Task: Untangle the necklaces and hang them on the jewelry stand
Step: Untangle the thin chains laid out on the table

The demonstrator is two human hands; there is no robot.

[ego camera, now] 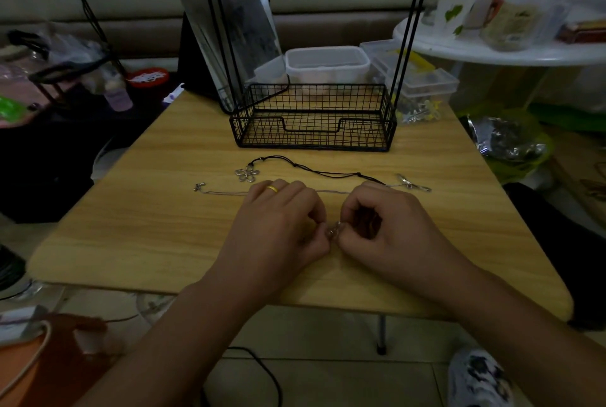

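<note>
Small silvery knot of chain or pendant [334,230] sits between the two hands, low over the middle of the light wood-grain tabletop [157,209], nearer its front edge; too small and dim to tell which necklace it belongs to. Left hand [282,226], gold ring on one finger, curls its fingertips in to pinch the knot; right hand [387,226] mirrors it, fingers curled, pinching from the other side, probably so the two can pull against each other to tease strands apart. Behind the knuckles a thin silver chain [226,192] runs left to right, a clasp at each end. Just beyond it lies a black cord necklace with an open silver flower pendant [246,174], laid out straight, likely kept apart from the tangle. Black wire jewelry stand with basket base [311,131] stands toward the back edge, within reach for hanging; its hooks are mostly cropped out of view. No legible writing or brands anywhere.
</note>
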